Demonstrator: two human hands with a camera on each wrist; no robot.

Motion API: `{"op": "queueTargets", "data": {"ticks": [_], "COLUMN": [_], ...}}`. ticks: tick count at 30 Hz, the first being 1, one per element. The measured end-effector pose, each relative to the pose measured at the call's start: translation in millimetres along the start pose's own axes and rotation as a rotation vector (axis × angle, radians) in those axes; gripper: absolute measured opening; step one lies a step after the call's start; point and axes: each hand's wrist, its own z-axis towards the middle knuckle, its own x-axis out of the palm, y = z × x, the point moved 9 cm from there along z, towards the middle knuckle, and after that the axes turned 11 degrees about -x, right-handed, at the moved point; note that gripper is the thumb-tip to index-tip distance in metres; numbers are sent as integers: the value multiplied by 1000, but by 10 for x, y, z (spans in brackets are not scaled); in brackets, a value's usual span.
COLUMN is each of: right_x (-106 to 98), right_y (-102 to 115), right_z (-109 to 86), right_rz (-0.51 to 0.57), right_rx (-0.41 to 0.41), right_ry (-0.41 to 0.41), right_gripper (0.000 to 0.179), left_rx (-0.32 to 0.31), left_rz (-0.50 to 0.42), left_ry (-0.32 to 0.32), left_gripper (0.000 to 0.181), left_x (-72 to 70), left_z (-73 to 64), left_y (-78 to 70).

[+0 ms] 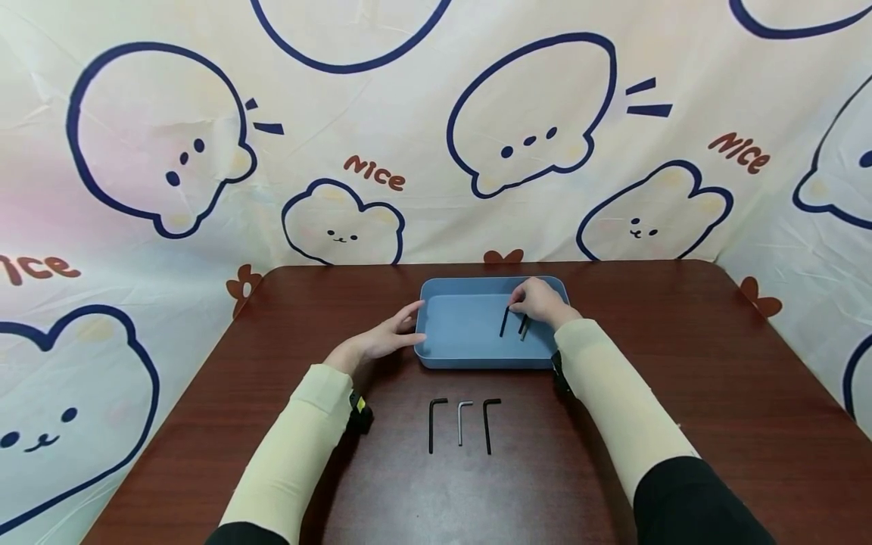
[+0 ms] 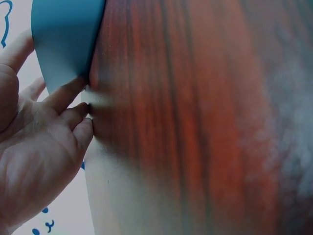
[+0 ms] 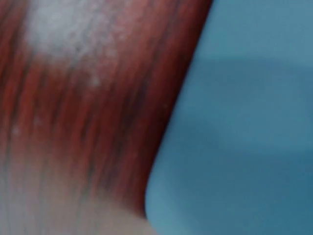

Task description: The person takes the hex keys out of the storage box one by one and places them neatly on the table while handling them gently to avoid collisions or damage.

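Observation:
A blue tray [image 1: 463, 325] stands toward the back of the table. My left hand [image 1: 381, 338] is at the tray's left end, fingers and thumb spread along its rim; the left wrist view shows this hand [image 2: 44, 122] beside the tray's wall [image 2: 66, 44]. Over the tray's right part, my right hand [image 1: 541, 301] has curled fingers and pinches the upper end of a black hex key [image 1: 504, 322], partly hidden by the fingertips. Just right of it lie another black hex key [image 1: 523, 324] and a greyish one [image 1: 525, 332], their tops covered by the hand.
In front of the tray, a black hex key [image 1: 431, 428], a silver hex key [image 1: 460, 424] and another black hex key [image 1: 487, 428] lie in a row on the brown table [image 1: 422, 499]. A patterned cloth [image 1: 436, 151] hangs behind the table.

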Motion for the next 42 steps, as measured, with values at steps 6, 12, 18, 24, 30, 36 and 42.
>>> {"op": "queueTargets", "data": {"ticks": [6,12,18,24,30,36,42], "right_x": [-14,-40,-52,-106,-160,-210,-280], "right_y": [19,28,29,66,125,219,326], "right_z": [9,10,13,17,24,25,-31], "right_rz": [-14,50,148,207,254,251,220], "right_rx": [-21,-20,-25,-23,-36,-62,-76], "right_ry": [14,-22,-28,-38,-62,-64,-47], "right_gripper": [13,14,16,16,16,16,18], "left_rx": [-1,-2,0,4,0,-8,1], "left_rz": [-2,-10,-7,-4,-7,-1,1], "left_ry": [1,1,3,8,7,5,2], "left_gripper": [74,74,74,73,73,74,74], "left_x": [2,5,11,12,2,-2,-1], "left_z": [12,22,21,20,13,18,13], "left_y": [2,5,1,-17,-14,7,3]}}
